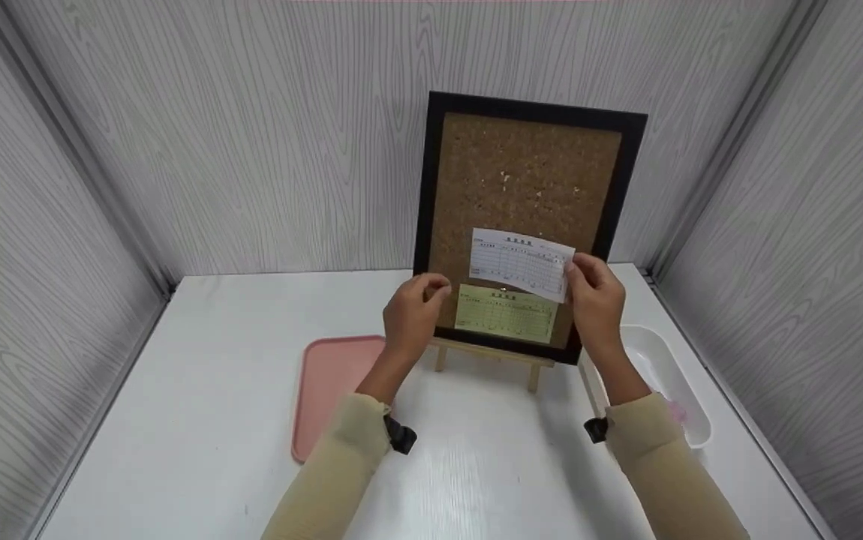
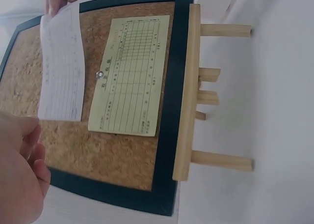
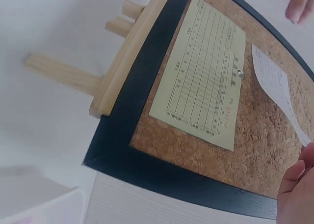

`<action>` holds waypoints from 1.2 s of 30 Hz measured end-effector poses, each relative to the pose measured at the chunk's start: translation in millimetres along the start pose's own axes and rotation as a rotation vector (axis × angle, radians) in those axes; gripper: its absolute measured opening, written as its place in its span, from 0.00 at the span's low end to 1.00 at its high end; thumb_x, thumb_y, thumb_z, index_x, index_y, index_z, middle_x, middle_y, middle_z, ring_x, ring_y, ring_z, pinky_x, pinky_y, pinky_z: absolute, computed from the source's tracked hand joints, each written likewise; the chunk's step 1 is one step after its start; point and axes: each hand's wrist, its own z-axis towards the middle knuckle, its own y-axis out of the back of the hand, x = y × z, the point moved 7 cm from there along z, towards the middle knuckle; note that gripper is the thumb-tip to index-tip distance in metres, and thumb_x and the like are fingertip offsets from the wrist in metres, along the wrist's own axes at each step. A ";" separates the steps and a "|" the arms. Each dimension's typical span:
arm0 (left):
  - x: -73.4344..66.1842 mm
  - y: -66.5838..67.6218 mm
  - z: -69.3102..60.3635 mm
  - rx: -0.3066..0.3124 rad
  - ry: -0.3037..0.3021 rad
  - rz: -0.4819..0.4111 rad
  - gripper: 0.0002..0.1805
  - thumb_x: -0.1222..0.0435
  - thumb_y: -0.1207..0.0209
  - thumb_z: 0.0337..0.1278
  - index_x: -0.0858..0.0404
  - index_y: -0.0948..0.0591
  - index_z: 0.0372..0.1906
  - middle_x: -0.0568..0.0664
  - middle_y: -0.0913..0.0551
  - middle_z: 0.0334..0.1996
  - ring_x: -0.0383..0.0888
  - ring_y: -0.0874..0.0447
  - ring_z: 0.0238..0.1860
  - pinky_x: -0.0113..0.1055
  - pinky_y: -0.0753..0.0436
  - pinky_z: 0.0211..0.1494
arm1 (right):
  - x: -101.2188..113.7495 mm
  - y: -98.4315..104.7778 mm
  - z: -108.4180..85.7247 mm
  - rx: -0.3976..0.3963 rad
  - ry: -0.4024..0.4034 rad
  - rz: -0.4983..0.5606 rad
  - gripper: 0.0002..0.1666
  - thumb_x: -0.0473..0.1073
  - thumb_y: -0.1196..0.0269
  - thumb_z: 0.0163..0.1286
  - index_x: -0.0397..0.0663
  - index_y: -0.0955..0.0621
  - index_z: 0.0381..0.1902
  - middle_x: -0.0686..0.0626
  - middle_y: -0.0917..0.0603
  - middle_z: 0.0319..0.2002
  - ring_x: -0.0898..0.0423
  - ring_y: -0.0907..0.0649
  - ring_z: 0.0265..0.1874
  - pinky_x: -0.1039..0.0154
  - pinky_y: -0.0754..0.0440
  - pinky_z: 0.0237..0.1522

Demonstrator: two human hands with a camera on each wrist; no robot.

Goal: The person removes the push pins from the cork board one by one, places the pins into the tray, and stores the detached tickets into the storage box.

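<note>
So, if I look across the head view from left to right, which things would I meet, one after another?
Pink tray → left hand → white paper slip → right hand → white tray.

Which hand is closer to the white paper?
Right. The right hand pinches the white paper by its right edge; the left hand is off to its lower left, not touching it.

Upper cork (image 1: 527,169) free; white slip (image 1: 518,262) blocks below
</note>
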 end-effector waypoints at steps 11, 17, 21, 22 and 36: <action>45.7 27.1 -39.2 0.018 0.092 -0.020 0.04 0.57 0.35 0.65 0.52 0.14 0.41 0.41 0.13 0.37 0.39 0.23 0.32 0.36 0.26 0.34 | -5.3 31.2 -10.7 -0.030 -0.028 -0.019 0.18 0.46 0.39 0.76 0.42 0.19 0.57 0.46 0.16 0.41 0.58 0.23 0.28 0.70 0.23 0.28; 65.7 35.9 -55.9 0.043 0.177 -0.032 0.05 0.56 0.35 0.65 0.50 0.13 0.41 0.39 0.14 0.36 0.39 0.23 0.32 0.36 0.26 0.34 | -15.9 55.0 -18.5 -0.064 -0.076 -0.041 0.19 0.49 0.40 0.76 0.45 0.19 0.58 0.49 0.16 0.43 0.58 0.24 0.26 0.71 0.24 0.27; 75.6 43.5 -65.2 0.047 0.224 -0.043 0.06 0.56 0.36 0.65 0.50 0.13 0.42 0.39 0.14 0.35 0.40 0.23 0.33 0.37 0.26 0.34 | -21.9 68.6 -24.0 -0.090 -0.120 -0.021 0.18 0.47 0.40 0.76 0.45 0.19 0.58 0.49 0.17 0.42 0.59 0.24 0.25 0.71 0.25 0.26; 77.9 45.4 -67.6 0.050 0.232 -0.044 0.06 0.56 0.36 0.66 0.50 0.13 0.42 0.39 0.14 0.35 0.41 0.23 0.34 0.37 0.26 0.35 | -23.5 71.8 -25.2 -0.098 -0.132 -0.010 0.18 0.47 0.39 0.76 0.45 0.19 0.58 0.50 0.17 0.42 0.59 0.24 0.25 0.71 0.25 0.26; 107.4 53.9 -95.4 0.109 0.338 -0.019 0.06 0.59 0.37 0.67 0.51 0.13 0.45 0.40 0.13 0.42 0.43 0.21 0.41 0.39 0.22 0.45 | -46.6 121.4 -40.1 -0.207 -0.217 0.155 0.17 0.43 0.35 0.72 0.43 0.18 0.55 0.50 0.19 0.35 0.60 0.24 0.21 0.71 0.25 0.24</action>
